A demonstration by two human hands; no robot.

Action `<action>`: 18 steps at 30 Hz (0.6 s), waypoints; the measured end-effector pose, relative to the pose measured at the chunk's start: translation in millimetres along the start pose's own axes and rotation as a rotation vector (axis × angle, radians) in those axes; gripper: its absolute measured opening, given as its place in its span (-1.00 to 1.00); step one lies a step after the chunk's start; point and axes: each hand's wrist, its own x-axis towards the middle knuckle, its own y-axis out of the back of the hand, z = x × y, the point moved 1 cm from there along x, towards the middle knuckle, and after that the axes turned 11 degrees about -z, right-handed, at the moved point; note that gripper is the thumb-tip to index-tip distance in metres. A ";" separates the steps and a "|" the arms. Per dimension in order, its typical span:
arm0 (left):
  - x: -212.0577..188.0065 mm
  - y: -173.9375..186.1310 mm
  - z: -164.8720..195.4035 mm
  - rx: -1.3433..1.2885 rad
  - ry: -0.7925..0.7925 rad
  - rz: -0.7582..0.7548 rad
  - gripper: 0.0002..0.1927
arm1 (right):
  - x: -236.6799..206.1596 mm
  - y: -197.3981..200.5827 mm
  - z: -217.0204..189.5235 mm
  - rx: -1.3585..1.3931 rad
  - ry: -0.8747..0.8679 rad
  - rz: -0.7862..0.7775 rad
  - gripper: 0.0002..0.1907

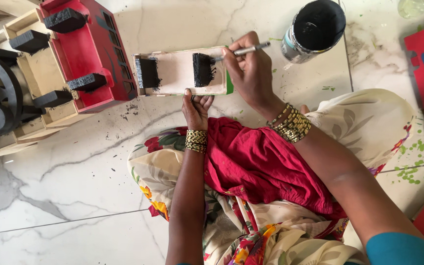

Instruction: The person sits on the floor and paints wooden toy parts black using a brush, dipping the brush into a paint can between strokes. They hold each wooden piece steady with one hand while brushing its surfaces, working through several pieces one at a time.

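Now right hand (249, 68) brushes black block (202, 69); left fingers (192, 100) steady wooden piece (180, 73).

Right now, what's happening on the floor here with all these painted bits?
A person sits on a marble floor painting a small wooden tray. The right hand holds a thin brush against one black block in the tray; another black block stands at the far end. The left hand steadies the tray's near edge. An open tin of black paint stands nearby, and a red toy vehicle lies alongside.
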 end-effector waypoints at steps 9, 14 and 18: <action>-2.7 -2.9 -0.7 0.032 0.010 0.014 -0.58 | 0.7 9.1 2.7 0.145 -0.078 -0.074 -0.82; -2.9 -6.2 0.9 0.036 0.001 0.008 -0.56 | 2.0 14.7 8.5 0.188 0.000 -0.010 -0.80; -2.6 -8.9 2.2 0.025 0.016 0.012 -0.56 | 1.8 8.5 6.2 0.213 -0.053 -0.092 -0.83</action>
